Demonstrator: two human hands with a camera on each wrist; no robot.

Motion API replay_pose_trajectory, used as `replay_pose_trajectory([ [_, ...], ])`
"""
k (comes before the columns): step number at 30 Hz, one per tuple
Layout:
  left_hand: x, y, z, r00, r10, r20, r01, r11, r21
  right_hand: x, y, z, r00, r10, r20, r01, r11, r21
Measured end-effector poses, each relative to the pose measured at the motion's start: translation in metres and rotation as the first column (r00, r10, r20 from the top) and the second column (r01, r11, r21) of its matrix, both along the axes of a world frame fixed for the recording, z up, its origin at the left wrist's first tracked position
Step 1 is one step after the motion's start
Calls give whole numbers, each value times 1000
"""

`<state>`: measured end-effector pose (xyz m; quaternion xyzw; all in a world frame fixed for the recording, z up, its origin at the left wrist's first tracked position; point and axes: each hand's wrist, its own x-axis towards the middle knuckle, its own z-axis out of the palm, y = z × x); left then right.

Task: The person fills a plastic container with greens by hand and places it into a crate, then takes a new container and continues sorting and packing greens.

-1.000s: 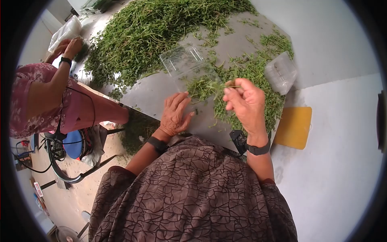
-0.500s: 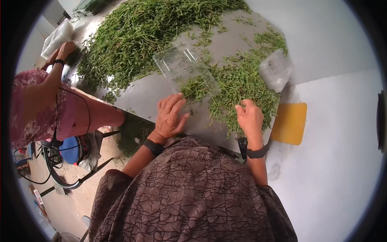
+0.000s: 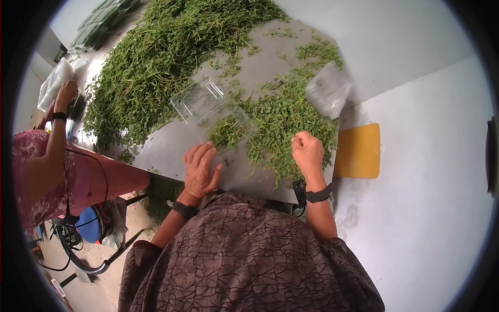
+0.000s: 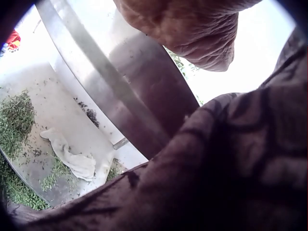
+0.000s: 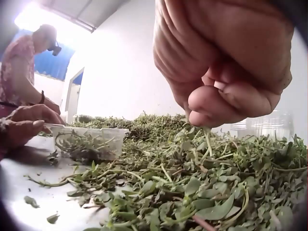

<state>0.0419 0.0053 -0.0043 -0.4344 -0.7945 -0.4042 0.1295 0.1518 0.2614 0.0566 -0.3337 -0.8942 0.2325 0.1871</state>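
My left hand (image 3: 200, 169) rests beside the near edge of a clear plastic box (image 5: 113, 144), fingers fairly straight, with fingertips right at the rim. Some leafy green sprigs (image 3: 227, 132) lie in that box, and its hinged lid (image 3: 197, 99) stands open away from me. Over the spread pile of greens (image 3: 280, 114), my right hand (image 3: 308, 156) has its fingers curled. The right wrist view shows its thumb and fingertips pinching a green stem (image 5: 208, 139) at the top of the pile. In the left wrist view only part of the left hand (image 4: 187, 33) shows.
A large heap of greens (image 3: 156, 62) covers the far left of the metal table (image 3: 270, 47). Nested clear boxes (image 3: 328, 89) stand at the right edge, near a yellow board (image 3: 357, 152). Another person (image 3: 52, 161) works at the left, with filled boxes (image 3: 101, 23) stacked behind.
My right hand has gone from beside the box, where it held a sprig up, down and rightward to the pile. The left hand stays by the box. The head view has shifted.
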Motion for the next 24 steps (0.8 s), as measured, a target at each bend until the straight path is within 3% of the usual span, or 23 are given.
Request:
replay_pose_trajectory([
  [7, 0, -1, -2, 1000, 7, 13, -7, 1000, -20, -27, 37, 14, 980, -169, 101, 151, 975, 164],
  [11, 1, -2, -2, 999, 17, 37, -15, 998, -53, -48, 59, -1, 945, -252, 208, 203, 951, 232],
  [15, 0, -1, -2, 999, 33, 1, -33, 999, -43, -67, 62, -3, 904, -260, 341, 226, 965, 137],
  [18, 1, -1, 0, 999, 37, 8, -36, 998, -48, -68, 64, -19, 936, -181, 302, 126, 973, 193],
  [20, 1, 0, 0, 999, 35, 10, -34, 999, -33, -61, 63, -29, 953, 22, 302, -98, 966, 241],
  [21, 1, -1, -1, 999, 36, 12, -36, 999, -35, -56, 59, -26, 952, 23, 304, -100, 966, 239],
  [23, 1, 0, -3, 999, 36, 2, -36, 999, -26, -45, 51, -8, 987, 161, -5, -158, 963, -216],
  [24, 1, -1, -3, 999, 39, 7, -39, 999, -27, -39, 47, 5, 986, 164, -1, -160, 963, -219],
])
